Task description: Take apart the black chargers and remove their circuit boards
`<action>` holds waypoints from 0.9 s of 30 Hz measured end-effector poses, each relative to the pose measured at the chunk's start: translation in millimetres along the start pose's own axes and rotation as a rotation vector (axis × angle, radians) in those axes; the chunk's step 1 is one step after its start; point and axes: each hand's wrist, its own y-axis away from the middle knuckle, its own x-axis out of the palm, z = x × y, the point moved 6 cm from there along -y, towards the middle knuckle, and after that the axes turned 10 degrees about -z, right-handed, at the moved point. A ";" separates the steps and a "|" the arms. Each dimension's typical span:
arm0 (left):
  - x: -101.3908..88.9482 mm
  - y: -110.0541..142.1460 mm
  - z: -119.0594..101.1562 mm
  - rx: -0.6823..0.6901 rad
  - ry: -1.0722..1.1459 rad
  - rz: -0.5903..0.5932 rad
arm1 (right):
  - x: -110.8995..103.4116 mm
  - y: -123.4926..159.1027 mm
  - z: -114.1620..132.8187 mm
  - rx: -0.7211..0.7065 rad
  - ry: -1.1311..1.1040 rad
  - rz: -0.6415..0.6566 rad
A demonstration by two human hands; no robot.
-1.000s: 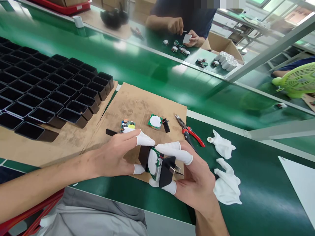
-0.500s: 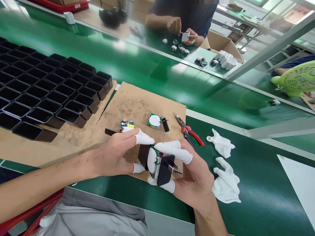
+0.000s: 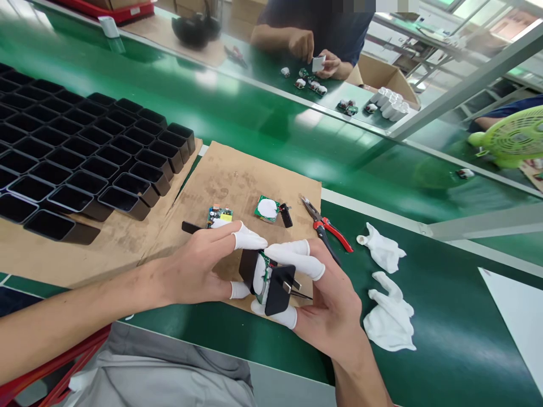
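Between my hands is a power adapter in parts. My left hand (image 3: 212, 260), with white finger cots, pinches its black plastic case (image 3: 248, 268). A green circuit board (image 3: 261, 280) with white paste sits partly inside the case. My right hand (image 3: 322, 288), also in finger cots, grips the black plug cover (image 3: 278, 291) with metal prongs, and its fingertips reach to the board and case. Behind them on the cardboard (image 3: 203, 186) lie a pasted circuit board (image 3: 267, 207) and another board (image 3: 219, 216), partly hidden by my left hand. Red-and-black pliers (image 3: 324, 226) lie to the right.
Rows of black cases (image 3: 80, 147) stand at the left. Two crumpled white gloves (image 3: 390, 316) and a white sheet (image 3: 513, 322) lie at the right. Across the bench, a person's hands (image 3: 326, 65) hold a white part. A green fan (image 3: 513, 135) stands far right.
My right hand has moved slightly left, bringing the plug cover closer to the case. The board sits deeper in the case, with less of it showing. My left hand has barely moved.
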 end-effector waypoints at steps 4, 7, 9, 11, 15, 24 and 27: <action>-0.8 -0.8 -0.4 0.005 0.002 -0.021 | 0.9 3.4 -3.5 0.020 0.046 -0.012; -1.0 -2.5 -0.4 0.016 0.043 -0.028 | 3.0 3.9 -3.8 0.036 0.076 0.012; -0.7 -3.8 -0.3 0.021 0.082 -0.025 | 4.7 2.5 -1.8 0.027 0.103 0.018; 0.2 -4.6 0.4 0.014 0.111 -0.019 | 6.3 0.6 1.6 -0.003 0.116 0.004; 0.9 -4.3 0.9 0.027 0.121 -0.041 | 8.3 0.0 4.4 -0.028 0.083 -0.063; 2.4 -2.1 2.8 0.050 0.086 -0.082 | 6.1 7.3 -11.5 0.163 -0.046 -0.089; 3.2 -2.3 4.2 0.028 0.076 -0.080 | 7.1 5.2 -11.5 0.184 -0.049 -0.066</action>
